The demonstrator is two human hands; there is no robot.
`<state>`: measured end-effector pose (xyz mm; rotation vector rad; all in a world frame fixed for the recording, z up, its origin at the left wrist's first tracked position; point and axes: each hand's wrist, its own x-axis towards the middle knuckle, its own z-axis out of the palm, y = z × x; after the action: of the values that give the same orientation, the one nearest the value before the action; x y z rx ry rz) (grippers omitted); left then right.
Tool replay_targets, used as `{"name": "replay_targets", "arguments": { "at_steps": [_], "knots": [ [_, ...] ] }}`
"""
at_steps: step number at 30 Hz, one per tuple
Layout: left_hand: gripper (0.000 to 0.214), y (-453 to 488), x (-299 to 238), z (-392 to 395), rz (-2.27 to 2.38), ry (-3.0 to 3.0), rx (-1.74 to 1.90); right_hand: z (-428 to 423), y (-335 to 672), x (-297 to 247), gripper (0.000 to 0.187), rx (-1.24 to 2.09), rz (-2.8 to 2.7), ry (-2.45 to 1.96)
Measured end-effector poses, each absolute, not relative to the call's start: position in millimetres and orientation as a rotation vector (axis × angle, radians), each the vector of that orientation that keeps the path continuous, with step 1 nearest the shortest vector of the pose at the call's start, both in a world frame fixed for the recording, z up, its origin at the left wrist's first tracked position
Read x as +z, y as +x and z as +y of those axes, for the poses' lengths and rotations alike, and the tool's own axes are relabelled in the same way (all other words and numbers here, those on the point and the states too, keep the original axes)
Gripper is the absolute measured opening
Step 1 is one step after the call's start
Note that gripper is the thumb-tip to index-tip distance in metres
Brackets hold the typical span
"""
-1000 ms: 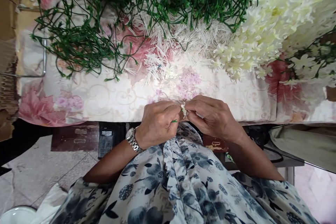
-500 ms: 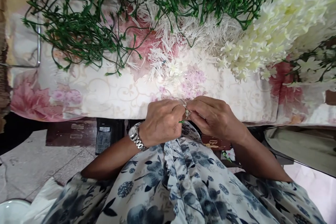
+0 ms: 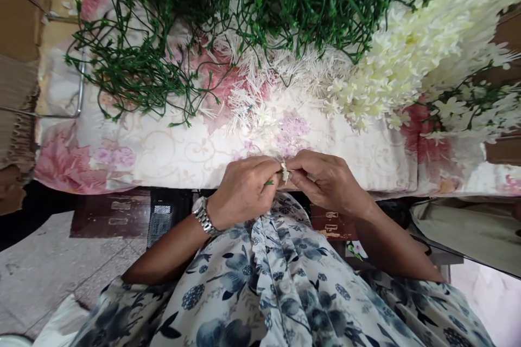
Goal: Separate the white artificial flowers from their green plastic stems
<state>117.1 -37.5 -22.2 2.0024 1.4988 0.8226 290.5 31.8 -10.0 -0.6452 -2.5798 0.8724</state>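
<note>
Just above my lap, at the table's near edge, both hands meet fingertip to fingertip. My left hand, a watch on its wrist, is closed, with the tip of a green artificial stem poking out of the fist. Thumb and forefinger of my right hand pinch a small cream artificial flower between the two hands. The fingers partly hide how flower and stem join. Past the hands lie a small bunch of white stamens and a larger heap of white stamens.
A big heap of green plastic stems covers the back of the floral tablecloth. Loose cream blossoms are piled at right, beside finished-looking white flower sprays. A metal wire frame and cardboard stand at left.
The cream flower shows more clearly between my fingertips, and both hands have shifted slightly left in view. My head view has moved a little; the heaps are otherwise the same.
</note>
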Motion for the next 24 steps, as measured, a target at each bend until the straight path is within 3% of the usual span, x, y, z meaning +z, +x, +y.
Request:
{"name": "replay_targets", "arguments": {
  "at_steps": [7, 11, 19, 21, 24],
  "knots": [
    [0.027, 107, -11, -43, 1.431, 1.663, 1.089, 29, 293, -10, 0.009, 0.906, -2.421, -0.822],
    [0.017, 110, -10, -43, 1.427, 1.517, 1.257, 30, 299, -11, 0.009, 0.767, -2.481, -0.897],
    [0.013, 118, -10, -31, 1.490, 1.519, 1.081, 40, 313, 18, 0.015, 0.582, -2.621, -1.009],
    [0.023, 120, -11, -30, 1.485, 1.476, 1.057, 40, 305, 25, 0.015, 0.606, -2.521, -0.893],
    [0.055, 124, -12, -30, 1.434, 1.444, 1.026, 38, 284, 27, 0.018, 0.774, -2.509, -0.623]
  ]
}}
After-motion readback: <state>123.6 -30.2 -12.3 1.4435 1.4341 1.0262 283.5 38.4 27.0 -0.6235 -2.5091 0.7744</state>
